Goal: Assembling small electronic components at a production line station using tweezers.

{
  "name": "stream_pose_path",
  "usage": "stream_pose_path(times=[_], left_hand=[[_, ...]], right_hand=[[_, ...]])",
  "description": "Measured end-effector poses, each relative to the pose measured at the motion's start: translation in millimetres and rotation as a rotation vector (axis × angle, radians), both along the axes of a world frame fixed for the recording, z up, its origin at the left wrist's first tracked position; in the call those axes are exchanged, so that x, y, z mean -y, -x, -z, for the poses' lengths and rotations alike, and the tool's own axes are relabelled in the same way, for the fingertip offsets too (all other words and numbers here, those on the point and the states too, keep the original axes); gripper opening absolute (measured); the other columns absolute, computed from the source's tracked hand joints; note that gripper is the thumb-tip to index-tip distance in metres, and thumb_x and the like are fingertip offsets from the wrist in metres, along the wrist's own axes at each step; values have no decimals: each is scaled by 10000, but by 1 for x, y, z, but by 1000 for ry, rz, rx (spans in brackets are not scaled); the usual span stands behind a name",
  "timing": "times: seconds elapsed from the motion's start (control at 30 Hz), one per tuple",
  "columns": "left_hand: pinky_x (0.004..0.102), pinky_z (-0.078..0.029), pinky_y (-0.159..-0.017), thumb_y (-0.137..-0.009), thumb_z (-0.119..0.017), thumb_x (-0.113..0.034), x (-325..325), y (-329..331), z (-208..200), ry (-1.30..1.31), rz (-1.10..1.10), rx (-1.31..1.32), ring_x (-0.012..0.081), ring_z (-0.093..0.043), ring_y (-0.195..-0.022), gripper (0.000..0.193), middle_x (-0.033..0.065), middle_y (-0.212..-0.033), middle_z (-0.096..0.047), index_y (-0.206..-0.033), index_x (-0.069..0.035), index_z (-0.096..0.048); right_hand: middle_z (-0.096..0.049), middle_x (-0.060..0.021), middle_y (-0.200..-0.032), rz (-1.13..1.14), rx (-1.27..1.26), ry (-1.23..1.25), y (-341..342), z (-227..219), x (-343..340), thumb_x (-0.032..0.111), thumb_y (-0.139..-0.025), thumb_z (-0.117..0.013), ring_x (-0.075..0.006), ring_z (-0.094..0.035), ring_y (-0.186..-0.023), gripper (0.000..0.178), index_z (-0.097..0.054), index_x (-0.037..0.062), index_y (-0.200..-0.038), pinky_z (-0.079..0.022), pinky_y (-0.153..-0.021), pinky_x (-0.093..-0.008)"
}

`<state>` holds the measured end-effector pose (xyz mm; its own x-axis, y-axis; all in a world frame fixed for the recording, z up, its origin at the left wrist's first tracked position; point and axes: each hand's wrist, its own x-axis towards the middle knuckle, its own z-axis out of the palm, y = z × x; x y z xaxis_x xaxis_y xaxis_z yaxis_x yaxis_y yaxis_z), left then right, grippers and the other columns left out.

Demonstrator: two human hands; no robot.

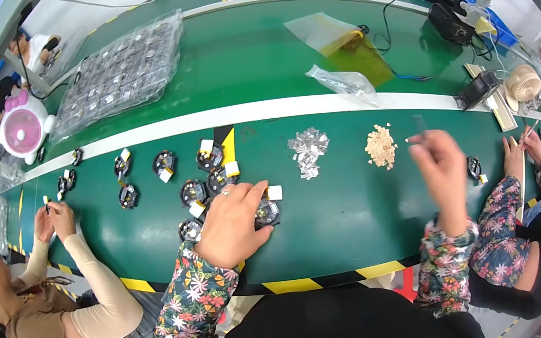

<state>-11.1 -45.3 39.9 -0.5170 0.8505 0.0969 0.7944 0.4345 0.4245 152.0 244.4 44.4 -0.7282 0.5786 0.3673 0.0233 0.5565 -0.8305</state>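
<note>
My left hand (233, 222) rests on the green belt (334, 208), fingers pressing down on a small round black part (268, 212) with a white tab. Several more black round parts (194, 192) with white and yellow tabs lie just beyond it. Raised above the belt, my right hand (441, 169) pinches a small dark thin piece (418, 124) at its fingertips; the hand is blurred. A pile of silver metal pieces (309, 151) and a pile of small tan pieces (381, 146) lie between the two hands, farther out.
A clear tray of parts (118, 73) and plastic bags (345, 81) lie on the far belt. A pink fan (24, 128) stands at the left. One person works at my left (53, 219), another at my right (531, 147). Yellow-black tape marks the near edge.
</note>
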Motion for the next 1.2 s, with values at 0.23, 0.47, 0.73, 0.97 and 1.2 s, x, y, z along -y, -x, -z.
stream_pose_path(times=[0.23, 0.47, 0.73, 0.97, 1.2], left_hand=[[386, -443, -844, -655, -712, -83, -41, -9, -21, -275, 253, 163, 342, -520, -1002, 705, 163, -1116, -500, -1279, -20, -388], [232, -488, -698, -776, -621, 47, -57, -18, 20, -766, -145, 1175, 82, -538, -788, 365, 46, -958, -524, -1097, -13, -459], [175, -452, -568, -839, -552, 24, -52, -8, 25, -688, -228, 1185, 31, -547, -690, 253, 8, -823, -608, -1092, 2, -551], [164, -454, -660, -837, -549, 36, -52, -15, 26, -657, -173, 1104, 31, -567, -778, 255, 31, -894, -629, -1091, 19, -544], [197, -487, -719, -828, -547, 38, -50, -19, 24, -641, -159, 1071, 66, -594, -821, 233, 63, -937, -638, -1059, 38, -579]], right_hand=[[-541, -4, -860, -554, 188, 430, 58, 5, 72, 37, -777, -662, -47, -523, -748, 423, -432, 64, -1130, -412, -564, -185], [-465, 24, -700, -341, -32, 987, 64, 18, 86, 5, -832, -581, -16, -337, -456, 363, -416, 70, -1149, -236, -409, -185], [-541, -47, -1004, -132, -32, 227, 59, 18, 82, 4, -691, -707, -2, -372, -547, 417, -521, 12, -1065, -288, -447, -151], [-549, -78, -988, -300, -27, -242, 61, 10, 98, -9, -659, -711, -89, -551, -599, 224, -623, 34, -860, -416, -450, -211], [-551, -81, -913, -275, -24, -356, 61, 13, 100, -44, -656, -687, -170, -587, -590, 189, -598, 34, -804, -468, -488, -269]])
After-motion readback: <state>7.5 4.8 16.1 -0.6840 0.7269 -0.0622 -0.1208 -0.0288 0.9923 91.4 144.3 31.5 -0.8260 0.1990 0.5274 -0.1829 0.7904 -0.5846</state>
